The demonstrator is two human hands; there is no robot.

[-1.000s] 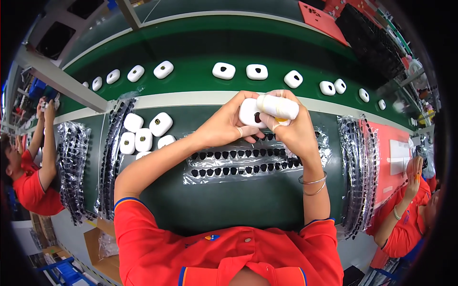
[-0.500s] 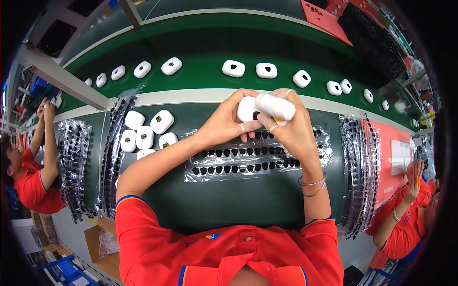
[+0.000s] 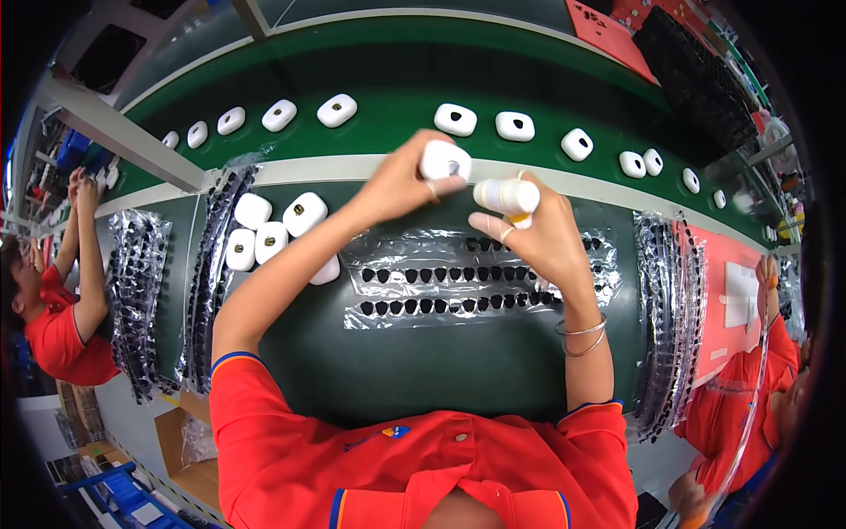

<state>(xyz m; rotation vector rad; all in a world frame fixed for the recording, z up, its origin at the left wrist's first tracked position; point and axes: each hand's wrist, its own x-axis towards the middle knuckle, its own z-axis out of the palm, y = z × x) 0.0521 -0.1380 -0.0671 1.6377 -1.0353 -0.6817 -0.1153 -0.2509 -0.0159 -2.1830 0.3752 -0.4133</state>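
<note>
My left hand (image 3: 404, 187) is closed round a white rounded plastic housing (image 3: 438, 159), held above the pale rail at the near edge of the conveyor. A grey-black patch shows on its face. Apart from it, to the right, my right hand (image 3: 548, 231) is closed round a white cylindrical bottle (image 3: 507, 196) with a bit of yellow under it. Light finger covers sit on fingers of both hands. Below the hands lies a clear plastic sheet (image 3: 388, 317) carrying rows of small black rounded pieces (image 3: 423, 307), partly hidden by my right hand.
Several white housings (image 3: 270, 242) stand on the table left of my forearm. More housings (image 3: 515, 126) sit along the green conveyor belt (image 3: 397, 84). Stacks of clear strips (image 3: 670, 309) with black pieces lie at both sides. Co-workers in red sit left and right (image 3: 66, 322).
My left hand has moved up and away from my right hand, carrying the white housing toward the belt. My right hand keeps the bottle. Housings on the belt have shifted right.
</note>
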